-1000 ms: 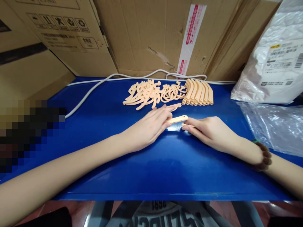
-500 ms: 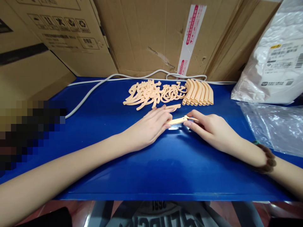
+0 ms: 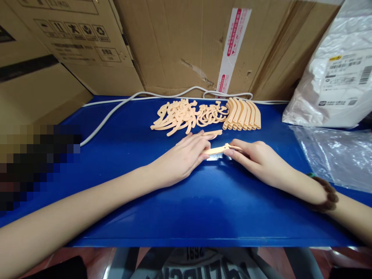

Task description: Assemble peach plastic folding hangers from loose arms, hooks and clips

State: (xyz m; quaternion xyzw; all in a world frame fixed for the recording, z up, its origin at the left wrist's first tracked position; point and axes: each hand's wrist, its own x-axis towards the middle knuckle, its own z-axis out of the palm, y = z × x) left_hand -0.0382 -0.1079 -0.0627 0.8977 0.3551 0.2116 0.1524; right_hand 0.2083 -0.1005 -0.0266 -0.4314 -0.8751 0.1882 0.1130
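In front of me, my left hand (image 3: 186,157) is closed on one end of a flat peach plastic strip (image 3: 215,150). At the strip's other end, my right hand (image 3: 257,157) pinches a thinner curved peach piece (image 3: 236,147) between thumb and forefinger. The two pieces meet at a small hole; whether they are joined I cannot tell. Another peach piece (image 3: 213,133) lies just beyond my left fingers, partly covered by them. Behind it are a loose pile of curved pieces (image 3: 180,114), several hook-shaped pieces (image 3: 210,114) and a row of wide curved sleeves (image 3: 242,113).
The blue table (image 3: 192,213) ends in front of my body. Cardboard boxes (image 3: 174,46) stand along its back and left. A white cable (image 3: 112,112) runs behind the pieces. At right are a white plastic parcel (image 3: 328,85) and a clear plastic bag (image 3: 337,155).
Both hands stay nearly in place on the two pieces. The right fingers and the joint end of the strip have shifted very slightly left, along with a small shift of the whole view.
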